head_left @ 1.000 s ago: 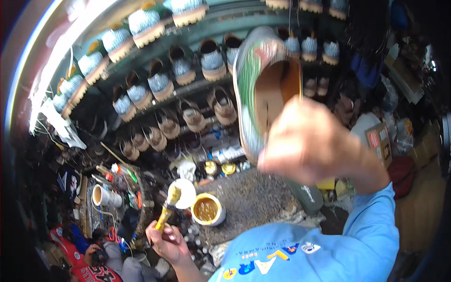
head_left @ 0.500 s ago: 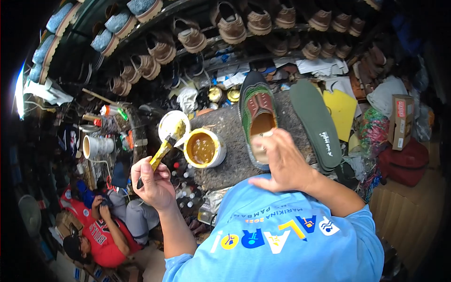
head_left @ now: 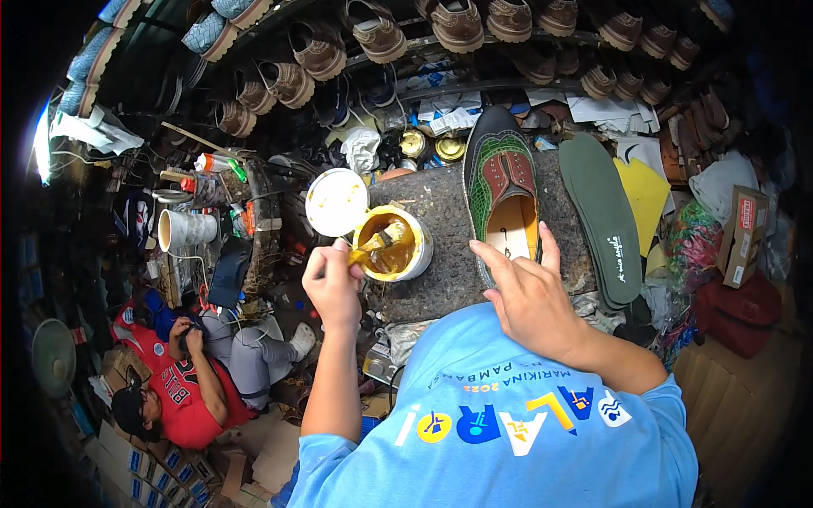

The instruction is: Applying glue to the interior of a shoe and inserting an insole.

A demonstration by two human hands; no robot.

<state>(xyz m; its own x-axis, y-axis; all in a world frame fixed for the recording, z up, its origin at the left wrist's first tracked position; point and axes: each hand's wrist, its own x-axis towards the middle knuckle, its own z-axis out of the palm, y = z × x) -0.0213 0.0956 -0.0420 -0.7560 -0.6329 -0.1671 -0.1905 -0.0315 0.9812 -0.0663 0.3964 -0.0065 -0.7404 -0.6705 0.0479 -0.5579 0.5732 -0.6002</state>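
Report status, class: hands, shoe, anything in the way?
Left hand: holding brush in tub. Right hand: open at heel of shoe. Shoe: toe pointing away. Insoles: beside shoe, not covering it.

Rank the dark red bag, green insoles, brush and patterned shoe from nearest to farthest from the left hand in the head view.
1. Brush: in the left hand, its head over the tub.
2. Patterned shoe: right of the tub.
3. Green insoles: right of the shoe.
4. Dark red bag: far right.

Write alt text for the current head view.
The left hand holds a brush in an open tub of amber paste. The right hand is at the heel of a green-and-brown shoe on a dark worktop, with green insoles to the shoe's right.
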